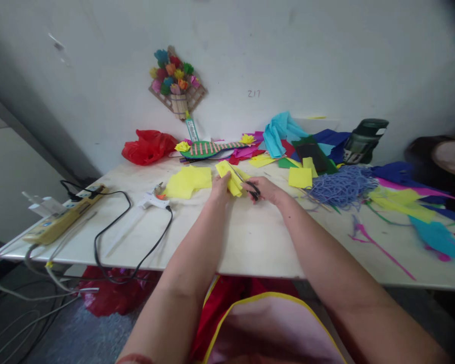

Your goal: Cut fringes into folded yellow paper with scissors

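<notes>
Scissors at the yellow paper

Our left hand [220, 186] pinches the folded yellow paper [233, 179] between thumb and fingers; our right hand [263, 190] has its fingers curled through the scissors [246, 184], blades at the paper. Beyond the fingertips lie more yellow sheets [187, 182], then a paper boat [208, 149].

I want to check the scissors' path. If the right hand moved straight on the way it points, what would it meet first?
Probably the folded yellow paper held by the left hand; the right hand points its black-handled scissors at it.
</notes>
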`<act>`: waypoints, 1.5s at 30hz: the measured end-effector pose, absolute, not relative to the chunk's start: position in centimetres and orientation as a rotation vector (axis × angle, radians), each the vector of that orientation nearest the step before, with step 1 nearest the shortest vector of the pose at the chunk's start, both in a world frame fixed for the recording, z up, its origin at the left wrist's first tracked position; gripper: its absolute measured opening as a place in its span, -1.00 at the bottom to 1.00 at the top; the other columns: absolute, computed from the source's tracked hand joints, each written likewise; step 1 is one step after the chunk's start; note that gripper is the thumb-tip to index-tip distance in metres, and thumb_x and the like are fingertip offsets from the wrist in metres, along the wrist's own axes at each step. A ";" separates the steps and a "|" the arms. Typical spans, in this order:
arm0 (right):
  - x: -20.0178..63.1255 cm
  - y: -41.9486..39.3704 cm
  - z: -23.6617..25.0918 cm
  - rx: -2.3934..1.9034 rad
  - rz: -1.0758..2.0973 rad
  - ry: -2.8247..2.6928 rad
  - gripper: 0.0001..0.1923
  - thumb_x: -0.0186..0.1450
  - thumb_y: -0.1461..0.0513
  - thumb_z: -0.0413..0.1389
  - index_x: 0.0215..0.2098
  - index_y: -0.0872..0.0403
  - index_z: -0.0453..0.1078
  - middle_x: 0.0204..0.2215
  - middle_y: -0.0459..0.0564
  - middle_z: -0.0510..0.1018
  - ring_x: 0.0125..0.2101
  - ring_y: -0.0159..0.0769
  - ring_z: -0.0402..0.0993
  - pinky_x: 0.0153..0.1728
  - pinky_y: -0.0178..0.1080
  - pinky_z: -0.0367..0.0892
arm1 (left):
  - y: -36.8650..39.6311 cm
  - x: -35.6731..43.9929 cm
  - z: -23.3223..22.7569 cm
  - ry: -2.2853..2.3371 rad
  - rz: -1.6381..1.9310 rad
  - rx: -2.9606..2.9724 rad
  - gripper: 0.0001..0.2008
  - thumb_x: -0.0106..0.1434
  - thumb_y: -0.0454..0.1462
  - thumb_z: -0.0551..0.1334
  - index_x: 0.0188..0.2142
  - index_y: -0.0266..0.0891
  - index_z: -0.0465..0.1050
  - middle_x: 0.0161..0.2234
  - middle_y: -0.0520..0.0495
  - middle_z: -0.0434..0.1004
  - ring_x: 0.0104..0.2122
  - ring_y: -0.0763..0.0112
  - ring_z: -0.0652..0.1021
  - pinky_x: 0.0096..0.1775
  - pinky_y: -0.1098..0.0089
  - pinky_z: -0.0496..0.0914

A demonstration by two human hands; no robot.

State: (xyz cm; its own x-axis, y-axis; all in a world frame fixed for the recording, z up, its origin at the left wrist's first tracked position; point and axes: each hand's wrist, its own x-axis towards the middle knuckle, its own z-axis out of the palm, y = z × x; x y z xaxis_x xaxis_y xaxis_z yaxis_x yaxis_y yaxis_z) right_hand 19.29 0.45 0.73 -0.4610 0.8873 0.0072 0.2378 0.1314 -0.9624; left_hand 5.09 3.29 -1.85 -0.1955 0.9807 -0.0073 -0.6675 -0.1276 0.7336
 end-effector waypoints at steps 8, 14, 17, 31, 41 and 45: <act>19.3 0.8 0.5 -1.058 1.383 -1.762 -0.72 0.10 0.08 0.13 -0.53 0.13 0.24 -0.79 -0.20 0.31 -0.80 -0.53 0.18 -0.79 -0.43 0.18 | 2.9 5.4 -1.5 0.739 1.618 0.601 -0.79 -0.06 -0.33 0.30 -0.39 -0.33 0.34 -0.52 -0.08 0.46 -0.39 0.27 0.52 -0.24 0.23 0.38; 19.2 0.3 1.0 -1.068 1.362 -1.760 -0.69 0.12 0.06 0.11 -0.57 0.13 0.21 -0.78 -0.19 0.30 -0.81 -0.55 0.17 -0.80 -0.45 0.11 | 2.8 5.4 -1.5 0.706 1.603 0.627 -0.80 -0.05 -0.33 0.28 -0.39 -0.33 0.33 -0.52 -0.08 0.45 -0.45 0.32 0.51 -0.24 0.22 0.38; 19.1 0.3 0.9 -1.080 1.368 -1.738 -0.68 0.11 0.05 0.11 -0.56 0.13 0.22 -0.78 -0.20 0.29 -0.81 -0.56 0.15 -0.80 -0.45 0.09 | 2.8 5.5 -1.5 0.710 1.606 0.622 -0.79 -0.05 -0.33 0.28 -0.38 -0.32 0.33 -0.52 -0.07 0.45 -0.44 0.31 0.51 -0.24 0.21 0.39; 19.1 0.9 0.4 -1.067 1.336 -1.720 -0.69 0.08 0.06 0.13 -0.58 0.12 0.22 -0.81 -0.22 0.24 -0.82 -0.56 0.10 -0.81 -0.44 0.06 | 3.0 5.4 -1.7 0.721 1.616 0.600 -0.84 -0.03 -0.36 0.26 -0.39 -0.31 0.34 -0.48 -0.10 0.47 -0.38 0.26 0.52 -0.21 0.19 0.38; 19.1 1.1 0.0 -1.059 1.275 -1.763 -0.69 0.08 0.07 0.12 -0.60 0.13 0.22 -0.81 -0.22 0.23 -0.82 -0.57 0.09 -0.79 -0.45 0.04 | 3.0 5.4 -1.6 0.730 1.619 0.595 -0.85 -0.02 -0.36 0.25 -0.39 -0.32 0.34 -0.48 -0.10 0.47 -0.38 0.26 0.51 -0.21 0.18 0.38; 19.1 1.4 -0.3 -1.060 1.248 -1.777 -0.71 0.07 0.08 0.13 -0.59 0.13 0.23 -0.81 -0.22 0.24 -0.82 -0.57 0.09 -0.79 -0.45 0.03 | 3.1 5.4 -1.7 0.750 1.619 0.584 -0.82 -0.04 -0.34 0.27 -0.39 -0.30 0.34 -0.49 -0.09 0.47 -0.35 0.24 0.51 -0.21 0.20 0.38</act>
State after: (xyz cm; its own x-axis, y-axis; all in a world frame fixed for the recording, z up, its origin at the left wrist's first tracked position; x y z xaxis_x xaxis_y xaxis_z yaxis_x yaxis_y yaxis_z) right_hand 19.10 1.41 -0.26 -0.4119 0.9065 0.0921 0.2214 0.1977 -0.9550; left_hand 5.36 3.06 -1.66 -0.1756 0.9839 -0.0320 -0.6604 -0.0936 0.7451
